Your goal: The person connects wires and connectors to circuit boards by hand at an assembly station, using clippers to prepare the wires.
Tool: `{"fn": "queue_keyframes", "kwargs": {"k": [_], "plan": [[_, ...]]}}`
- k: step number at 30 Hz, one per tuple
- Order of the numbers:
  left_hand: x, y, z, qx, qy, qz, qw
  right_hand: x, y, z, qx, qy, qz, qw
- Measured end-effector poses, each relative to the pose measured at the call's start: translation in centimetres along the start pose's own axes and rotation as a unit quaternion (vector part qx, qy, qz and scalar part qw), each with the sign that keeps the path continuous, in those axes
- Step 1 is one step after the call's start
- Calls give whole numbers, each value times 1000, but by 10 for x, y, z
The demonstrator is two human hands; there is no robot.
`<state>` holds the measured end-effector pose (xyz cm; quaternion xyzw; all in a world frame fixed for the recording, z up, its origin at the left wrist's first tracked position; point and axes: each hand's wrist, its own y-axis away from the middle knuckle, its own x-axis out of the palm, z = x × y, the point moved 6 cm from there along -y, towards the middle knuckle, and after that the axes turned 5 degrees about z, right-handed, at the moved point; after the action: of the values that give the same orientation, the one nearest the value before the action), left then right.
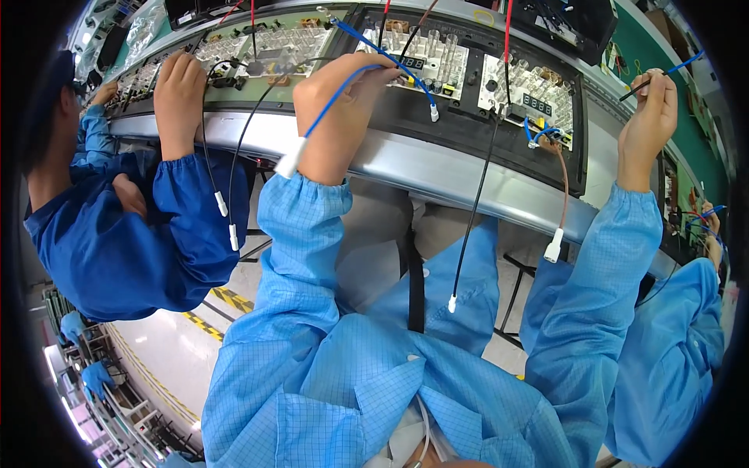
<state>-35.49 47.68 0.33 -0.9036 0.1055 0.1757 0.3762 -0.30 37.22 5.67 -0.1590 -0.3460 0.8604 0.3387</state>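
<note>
My left hand [334,109] is closed in a pinch over a circuit board [433,58]. From its fingertips a blue wire [331,105] runs down to a white connector [290,158]. A second blue wire [370,45] crosses just beyond the fingers and ends in a small white connector [434,113]. Off to the right, my right hand [651,117] is raised with thumb and fingers pinched on a blue wire [685,62]; a thin black piece sticks out at its other side. Between the hands, another circuit board [493,93] carries a digit display and clear cylindrical parts.
A black fixture [511,154] holds both boards behind a metal rail [437,181]. Over the rail hang a black wire [473,210] and a brown wire [565,191] with white connectors. Co-workers sit close on both sides, one in a dark blue sleeve [199,218].
</note>
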Motion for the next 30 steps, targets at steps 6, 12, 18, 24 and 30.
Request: {"fn": "queue_keyframes", "kwargs": {"k": [6,12,18,24,30], "plan": [[5,0,-3,23,-29,19,999,0,2,0,10,3,4,1000],[4,-2,0,22,-19,31,999,0,2,-2,-4,-19,6,1000],[6,-8,-12,22,-97,61,993,5,4,-2,17,-3,31,999],[15,-9,-9,1,-114,65,991,20,17,9,21,45,101,994],[15,-13,1,33,-87,59,994,36,37,17,-3,74,210,975]]}}
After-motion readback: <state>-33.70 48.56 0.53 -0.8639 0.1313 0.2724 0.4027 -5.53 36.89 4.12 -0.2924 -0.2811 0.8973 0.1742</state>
